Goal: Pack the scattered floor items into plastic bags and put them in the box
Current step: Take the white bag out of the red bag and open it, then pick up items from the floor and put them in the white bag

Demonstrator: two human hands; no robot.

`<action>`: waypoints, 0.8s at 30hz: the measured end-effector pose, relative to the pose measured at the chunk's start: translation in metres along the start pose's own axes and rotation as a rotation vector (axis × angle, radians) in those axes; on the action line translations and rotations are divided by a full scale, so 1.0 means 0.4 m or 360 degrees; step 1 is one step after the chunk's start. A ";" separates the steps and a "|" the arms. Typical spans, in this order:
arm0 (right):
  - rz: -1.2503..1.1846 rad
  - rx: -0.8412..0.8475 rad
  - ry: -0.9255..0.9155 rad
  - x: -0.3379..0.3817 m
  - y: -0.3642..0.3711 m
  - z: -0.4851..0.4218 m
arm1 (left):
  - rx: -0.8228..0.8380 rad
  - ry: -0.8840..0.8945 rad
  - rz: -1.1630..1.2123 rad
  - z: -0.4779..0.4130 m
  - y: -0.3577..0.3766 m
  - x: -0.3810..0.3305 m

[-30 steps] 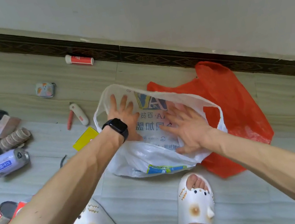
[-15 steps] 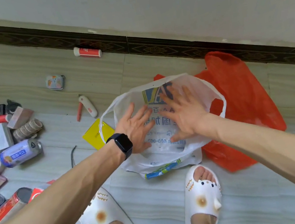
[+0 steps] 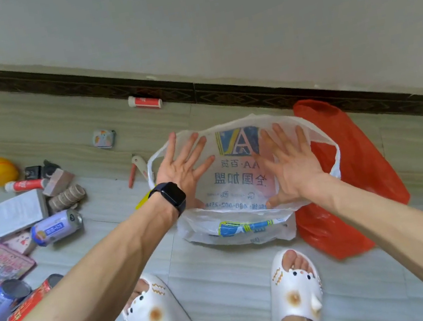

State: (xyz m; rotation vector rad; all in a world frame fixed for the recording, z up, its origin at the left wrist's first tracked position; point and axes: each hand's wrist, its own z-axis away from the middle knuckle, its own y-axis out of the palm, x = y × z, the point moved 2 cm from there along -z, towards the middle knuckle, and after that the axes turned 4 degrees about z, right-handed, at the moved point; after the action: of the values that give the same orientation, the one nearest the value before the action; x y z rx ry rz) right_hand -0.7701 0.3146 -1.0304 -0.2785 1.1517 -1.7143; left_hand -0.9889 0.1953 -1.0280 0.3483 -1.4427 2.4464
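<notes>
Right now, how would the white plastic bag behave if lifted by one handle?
The white bag would likely flop and sag: its film is thin, wrinkled, translucent. Probably very light, since no contents show inside.

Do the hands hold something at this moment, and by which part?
Nothing is gripped. The left hand and right hand are open, fingers spread straight, pressing flat against the white bag near its mouth.

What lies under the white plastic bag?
The red bag shows from under the white bag's right side; a yellow item peeks out left. Whatever else lies beneath is covered.
</notes>
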 end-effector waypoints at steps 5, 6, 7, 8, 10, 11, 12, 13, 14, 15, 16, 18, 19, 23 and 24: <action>-0.0295 -0.0032 0.0006 0.066 -0.079 0.112 | 0.0100 -0.0005 0.0549 0.146 -0.075 0.000; -0.0387 -0.0080 -0.0010 0.081 -0.101 0.135 | 0.0109 -0.0046 0.0612 0.176 -0.089 0.010; -0.0459 -0.0144 -0.0035 0.097 -0.125 0.158 | 0.0118 -0.0097 0.0663 0.206 -0.101 0.024; -0.0508 -0.0214 -0.0068 0.115 -0.150 0.179 | 0.0123 -0.0149 0.0702 0.238 -0.111 0.041; -0.0581 -0.0342 -0.0148 0.154 -0.204 0.218 | 0.0084 -0.0251 0.0715 0.308 -0.124 0.085; -0.0618 -0.0386 -0.0192 0.175 -0.232 0.235 | 0.0053 -0.0307 0.0710 0.347 -0.126 0.112; -0.0651 -0.0425 -0.0244 0.196 -0.261 0.249 | 0.0032 -0.0366 0.0717 0.391 -0.127 0.140; -0.0674 -0.0475 -0.0308 0.219 -0.293 0.264 | 0.0022 -0.0429 0.0746 0.439 -0.127 0.169; -0.0683 -0.0532 -0.0372 0.241 -0.328 0.280 | 0.0009 -0.0507 0.0796 0.489 -0.124 0.199; -0.0689 -0.0593 -0.0430 0.261 -0.364 0.294 | -0.0018 -0.0602 0.0860 0.535 -0.115 0.231; -0.0689 -0.0651 -0.0490 0.278 -0.402 0.304 | -0.0047 -0.0712 0.0923 0.579 -0.103 0.264; -0.0677 -0.0746 -0.0619 0.313 -0.481 0.322 | -0.0087 -0.0924 0.1017 0.664 -0.068 0.320; -0.0668 -0.0793 -0.0680 0.331 -0.522 0.328 | -0.0117 -0.1019 0.1053 0.706 -0.047 0.344; -0.0610 -0.0955 -0.0897 0.423 -0.651 0.323 | -0.0192 -0.1316 0.1262 0.846 0.061 0.384; -0.0573 -0.0953 -0.0936 0.448 -0.670 0.314 | -0.0184 -0.1381 0.1296 0.871 0.096 0.380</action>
State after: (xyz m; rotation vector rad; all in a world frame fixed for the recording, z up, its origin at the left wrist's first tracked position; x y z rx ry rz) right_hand -0.9348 0.1056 -0.8093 -1.3315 1.1727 -1.3826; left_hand -1.1215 -0.1109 -0.8423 1.0737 -2.4474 2.9473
